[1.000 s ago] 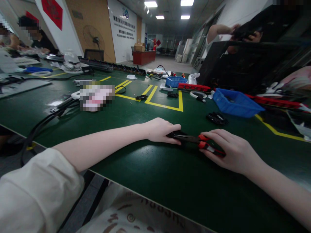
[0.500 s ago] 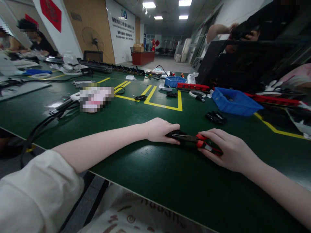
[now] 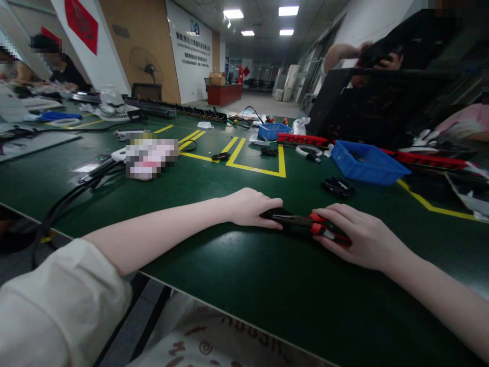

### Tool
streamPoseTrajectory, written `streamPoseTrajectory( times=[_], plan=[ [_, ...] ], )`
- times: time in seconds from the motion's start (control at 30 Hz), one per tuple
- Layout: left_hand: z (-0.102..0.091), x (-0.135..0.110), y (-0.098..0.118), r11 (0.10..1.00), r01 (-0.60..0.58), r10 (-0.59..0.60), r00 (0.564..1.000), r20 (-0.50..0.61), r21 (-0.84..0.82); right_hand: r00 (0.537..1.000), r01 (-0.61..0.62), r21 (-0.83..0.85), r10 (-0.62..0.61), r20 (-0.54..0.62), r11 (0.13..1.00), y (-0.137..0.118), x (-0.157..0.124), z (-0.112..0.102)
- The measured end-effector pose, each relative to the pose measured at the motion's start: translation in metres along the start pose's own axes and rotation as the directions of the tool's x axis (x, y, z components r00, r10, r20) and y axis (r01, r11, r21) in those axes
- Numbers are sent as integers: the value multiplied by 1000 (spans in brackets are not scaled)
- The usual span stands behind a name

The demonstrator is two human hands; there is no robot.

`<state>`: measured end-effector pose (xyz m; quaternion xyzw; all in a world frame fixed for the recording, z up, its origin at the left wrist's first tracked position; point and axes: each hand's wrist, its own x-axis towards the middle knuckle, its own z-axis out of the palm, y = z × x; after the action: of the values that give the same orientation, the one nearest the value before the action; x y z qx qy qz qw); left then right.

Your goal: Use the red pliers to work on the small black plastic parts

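My right hand is closed around the red and black handles of a pair of pliers, low over the green table. The dark jaws point left, toward my left hand. That hand is closed, thumb and fingers pinching a small black piece that the plier tips reach. Fingers hide most of the piece, so its kind does not show, and I cannot tell whether the jaws grip it. Beyond my right hand lies a cluster of black parts.
A large blue bin stands at right, a smaller blue bin farther back. Yellow tape marks the green table. A blurred-out pinkish object and black cables lie left. People sit far left; another holds a camera at right.
Almost nothing differs. The view has shifted very slightly; both hands keep their hold on the pliers and the black piece.
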<state>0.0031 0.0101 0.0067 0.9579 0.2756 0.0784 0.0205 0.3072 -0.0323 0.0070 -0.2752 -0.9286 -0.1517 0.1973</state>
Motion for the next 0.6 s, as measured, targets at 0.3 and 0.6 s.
streamPoseTrajectory(
  times=[0.3, 0.6],
  plan=[
    [-3, 1, 2, 999, 15, -16, 999, 34, 34, 997, -76, 23, 76, 12, 997, -9, 1, 0],
    [-3, 0, 2, 1000, 29, -29, 999, 22, -6, 993, -118, 71, 117, 28, 990, -11, 1, 1]
  ],
)
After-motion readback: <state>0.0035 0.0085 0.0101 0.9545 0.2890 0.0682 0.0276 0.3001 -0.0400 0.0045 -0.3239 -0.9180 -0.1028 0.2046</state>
